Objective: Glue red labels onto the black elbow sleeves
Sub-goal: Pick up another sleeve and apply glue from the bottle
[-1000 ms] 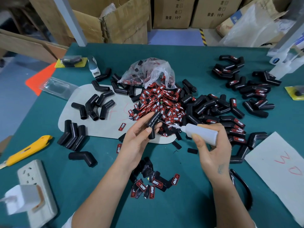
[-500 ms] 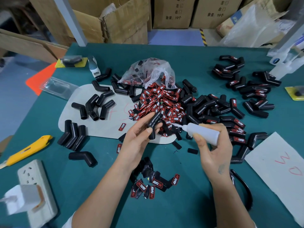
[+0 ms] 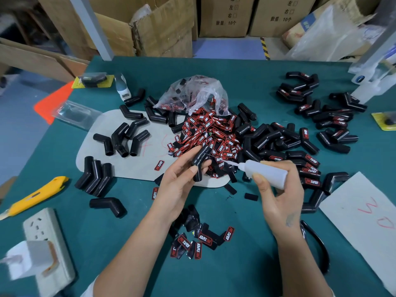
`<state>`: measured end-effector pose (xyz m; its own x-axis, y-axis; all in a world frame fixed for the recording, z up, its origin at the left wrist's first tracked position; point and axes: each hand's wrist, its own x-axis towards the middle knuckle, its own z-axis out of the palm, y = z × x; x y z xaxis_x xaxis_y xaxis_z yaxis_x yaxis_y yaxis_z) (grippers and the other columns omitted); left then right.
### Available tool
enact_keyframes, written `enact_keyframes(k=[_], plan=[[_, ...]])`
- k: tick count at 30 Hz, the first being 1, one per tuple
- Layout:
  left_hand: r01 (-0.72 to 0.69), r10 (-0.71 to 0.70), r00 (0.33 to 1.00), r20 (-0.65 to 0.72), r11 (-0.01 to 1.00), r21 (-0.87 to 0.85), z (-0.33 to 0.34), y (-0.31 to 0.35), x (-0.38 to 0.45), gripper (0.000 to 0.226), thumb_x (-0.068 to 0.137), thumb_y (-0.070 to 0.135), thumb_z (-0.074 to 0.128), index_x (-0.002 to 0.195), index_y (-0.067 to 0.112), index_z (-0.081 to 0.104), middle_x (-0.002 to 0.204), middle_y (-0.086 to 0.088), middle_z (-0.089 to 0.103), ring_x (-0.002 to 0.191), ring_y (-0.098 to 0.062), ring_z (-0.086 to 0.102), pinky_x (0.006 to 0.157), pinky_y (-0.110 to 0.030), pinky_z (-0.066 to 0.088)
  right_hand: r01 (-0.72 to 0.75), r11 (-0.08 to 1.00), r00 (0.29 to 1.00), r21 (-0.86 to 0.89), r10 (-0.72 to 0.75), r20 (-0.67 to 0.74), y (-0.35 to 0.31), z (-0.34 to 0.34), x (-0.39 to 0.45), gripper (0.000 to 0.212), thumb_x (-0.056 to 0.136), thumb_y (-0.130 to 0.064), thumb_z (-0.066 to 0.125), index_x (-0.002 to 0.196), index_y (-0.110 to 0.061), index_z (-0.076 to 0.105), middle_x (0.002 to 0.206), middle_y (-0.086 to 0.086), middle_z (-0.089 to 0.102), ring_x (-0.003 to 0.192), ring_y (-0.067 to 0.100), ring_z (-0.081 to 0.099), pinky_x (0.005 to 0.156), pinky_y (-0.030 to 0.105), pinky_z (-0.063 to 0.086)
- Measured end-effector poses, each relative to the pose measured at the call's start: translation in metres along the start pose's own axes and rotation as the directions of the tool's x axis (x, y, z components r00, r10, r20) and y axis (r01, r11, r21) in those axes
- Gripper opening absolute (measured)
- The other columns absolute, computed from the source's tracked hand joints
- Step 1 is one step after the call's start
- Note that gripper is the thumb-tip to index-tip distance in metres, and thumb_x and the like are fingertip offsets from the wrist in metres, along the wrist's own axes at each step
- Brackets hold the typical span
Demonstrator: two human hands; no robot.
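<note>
Cardboard cartons (image 3: 225, 16) stood behind the teal worktop (image 3: 246, 264); the left hand (image 3: 177, 181) pinched a black elbow sleeve (image 3: 200, 160) above a heap of red labels (image 3: 210, 133); the right hand (image 3: 278, 196) gripped a white glue bottle (image 3: 264, 173), its needle tip touching the sleeve.

Green table (image 3: 246, 67) fills most of frame. Brown cardboard boxes (image 3: 225, 16) stacked along top edge, some printed with black characters; grey post (image 3: 92, 28) upper left. Blue-grey floor (image 3: 19, 125) at left, and a striped floor marking (image 3: 264, 48) top centre.
</note>
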<state>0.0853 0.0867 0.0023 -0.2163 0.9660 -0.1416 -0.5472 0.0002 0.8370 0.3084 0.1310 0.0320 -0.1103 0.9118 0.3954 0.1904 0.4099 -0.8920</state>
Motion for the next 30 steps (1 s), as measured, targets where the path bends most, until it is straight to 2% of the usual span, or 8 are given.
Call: enact_keyframes(k=[10, 16, 21, 30], plan=[[0.002, -0.002, 1.0, 0.005, 1.0, 0.009, -0.0008, -0.001, 0.0001, 0.045, 0.098, 0.005, 0.058, 0.14, 0.019, 0.068, 0.137, -0.022, 0.067, 0.132, -0.034, 0.063, 0.112, -0.038, 0.051, -0.002, 1.0, 1.0, -0.002, 0.002, 0.016, -0.0013, 0.0005, -0.0004, 0.024, 0.095, -0.038, 0.068, 0.113, -0.051, 0.059, 0.109, -0.022, 0.064, 0.099, 0.01, 0.065, 0.08, 0.015, 0.048], [-0.004, 0.004, 1.0, 0.009, 1.0, -0.001, -0.0005, -0.001, 0.0006, 0.047, 0.098, 0.006, 0.058, 0.143, 0.016, 0.064, 0.136, -0.02, 0.069, 0.13, -0.033, 0.064, 0.102, -0.031, 0.052, -0.016, 1.0, 1.0, 0.004, 0.016, -0.001, -0.0015, -0.0002, -0.0005, 0.022, 0.095, -0.039, 0.068, 0.112, -0.049, 0.059, 0.109, -0.022, 0.065, 0.101, 0.013, 0.066, 0.082, 0.023, 0.05], [-0.003, 0.003, 1.0, 0.008, 1.0, -0.005, -0.0006, -0.0008, -0.0001, 0.046, 0.098, 0.006, 0.059, 0.142, 0.016, 0.065, 0.135, -0.022, 0.068, 0.131, -0.034, 0.064, 0.103, -0.032, 0.053, -0.008, 1.0, 0.999, -0.011, 0.009, 0.03, -0.0021, 0.0004, -0.0015, 0.02, 0.096, -0.041, 0.068, 0.112, -0.049, 0.059, 0.108, -0.02, 0.064, 0.098, 0.013, 0.066, 0.08, 0.017, 0.048], [0.006, -0.005, 1.0, 0.009, 1.0, -0.024, -0.002, -0.0008, -0.0001, 0.047, 0.098, 0.004, 0.059, 0.144, 0.014, 0.064, 0.136, -0.025, 0.067, 0.131, -0.034, 0.064, 0.102, -0.032, 0.053, -0.014, 1.0, 1.0, -0.007, 0.014, 0.023, -0.0009, 0.0005, -0.0013, 0.021, 0.095, -0.04, 0.069, 0.112, -0.048, 0.059, 0.109, -0.021, 0.064, 0.1, 0.014, 0.066, 0.079, 0.018, 0.049]])
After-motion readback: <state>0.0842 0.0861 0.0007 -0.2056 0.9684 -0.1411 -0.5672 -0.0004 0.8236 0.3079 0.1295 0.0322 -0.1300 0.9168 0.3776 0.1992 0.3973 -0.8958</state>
